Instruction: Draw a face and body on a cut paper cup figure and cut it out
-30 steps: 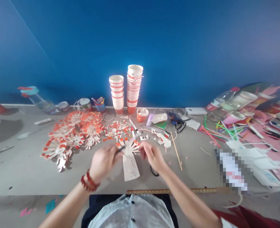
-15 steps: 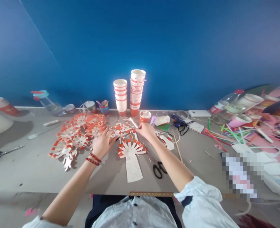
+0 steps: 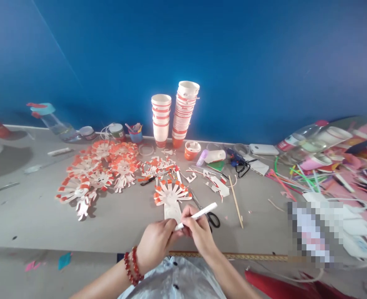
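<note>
A white marker (image 3: 204, 211) slants between my two hands near the table's front edge. My right hand (image 3: 197, 228) is closed round the marker, its upper end sticking out to the right. At the lower end, my left hand (image 3: 160, 238) has its fingers closed against the marker's tip; a red bead bracelet circles that wrist. Just beyond lies a white paper figure (image 3: 172, 209) with a fan of curled strips tipped in orange and a small drawn face. My hands cover its lower part. Black-handled scissors (image 3: 214, 220) lie partly hidden behind my right hand.
Several cut-paper figures (image 3: 100, 166) are heaped on the left, with paper scraps (image 3: 160, 166) beside them. Two paper-cup stacks (image 3: 161, 120) stand by the wall. A glue gun (image 3: 237, 160) and a wooden stick (image 3: 235, 203) lie right of centre; bottles and pipe cleaners (image 3: 308, 176) crowd the far right.
My right hand has brought the white marker from the scraps back toward me. My left hand has left the pile's edge and met it at the marker. The view has shifted slightly.
</note>
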`<state>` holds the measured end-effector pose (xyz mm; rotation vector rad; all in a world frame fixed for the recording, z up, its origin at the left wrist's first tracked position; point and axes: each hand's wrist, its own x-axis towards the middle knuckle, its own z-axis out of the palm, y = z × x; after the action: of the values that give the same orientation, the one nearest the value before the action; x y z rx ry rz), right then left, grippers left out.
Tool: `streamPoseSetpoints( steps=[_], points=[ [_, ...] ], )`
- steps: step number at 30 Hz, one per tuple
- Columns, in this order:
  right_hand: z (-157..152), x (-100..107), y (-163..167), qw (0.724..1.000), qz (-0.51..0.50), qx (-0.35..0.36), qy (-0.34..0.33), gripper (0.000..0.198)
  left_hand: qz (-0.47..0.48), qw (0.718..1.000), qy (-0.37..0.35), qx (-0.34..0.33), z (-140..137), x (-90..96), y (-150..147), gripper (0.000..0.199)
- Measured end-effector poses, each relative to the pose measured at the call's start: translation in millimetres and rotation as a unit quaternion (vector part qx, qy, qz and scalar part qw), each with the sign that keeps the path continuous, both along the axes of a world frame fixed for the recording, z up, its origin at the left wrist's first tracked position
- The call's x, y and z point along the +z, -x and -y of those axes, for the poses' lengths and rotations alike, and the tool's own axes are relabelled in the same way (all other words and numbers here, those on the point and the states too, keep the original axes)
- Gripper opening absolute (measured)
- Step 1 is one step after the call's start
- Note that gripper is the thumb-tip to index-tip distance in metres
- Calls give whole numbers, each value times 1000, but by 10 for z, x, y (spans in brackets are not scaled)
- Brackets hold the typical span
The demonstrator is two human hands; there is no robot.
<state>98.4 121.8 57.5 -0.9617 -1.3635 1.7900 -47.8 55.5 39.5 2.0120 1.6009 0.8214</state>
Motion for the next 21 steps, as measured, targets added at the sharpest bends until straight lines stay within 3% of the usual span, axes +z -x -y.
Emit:
streamPoseSetpoints(
  steps=[4, 7, 8, 10, 11, 12, 13, 15, 16, 18, 21],
  points=[
    [108, 18, 51, 999, 10, 49, 15, 18, 156, 985, 74, -21, 143, -5, -24, 35],
    [51, 194, 25, 998, 3, 65, 15, 16, 305, 939, 151, -46, 257, 17, -32, 48],
    [-8, 267, -21, 999, -10, 48, 16, 16, 367, 910, 188, -51, 301, 17, -26, 52],
    [-172, 398, -155, 996, -68, -62, 8, 25, 457, 853, 247, -52, 382, 13, 10, 54],
    [-260, 441, -226, 988, -94, -118, -12, 26, 464, 848, 252, -51, 408, 13, 39, 54],
    [-338, 459, -285, 980, -106, -165, -36, 26, 441, 865, 231, -61, 417, 16, 74, 55],
    [-399, 448, -320, 974, -105, -195, -55, 26, 383, 902, 184, -73, 405, 20, 110, 56],
    [-453, 338, -297, 986, -54, -152, -46, 21, 205, 974, 54, -81, 326, 22, 170, 45],
    [-453, 247, -241, 993, -18, -113, -33, 18, 120, 990, -11, -77, 267, 12, 187, 37],
    [-430, 31, -79, 996, 25, -74, -46, 20, -17, 996, -80, -44, 140, -39, 194, 24],
    [-427, -249, 142, 988, 72, -77, -114, 22, -118, 987, -106, 4, 14, -164, 163, 13]
  ],
)
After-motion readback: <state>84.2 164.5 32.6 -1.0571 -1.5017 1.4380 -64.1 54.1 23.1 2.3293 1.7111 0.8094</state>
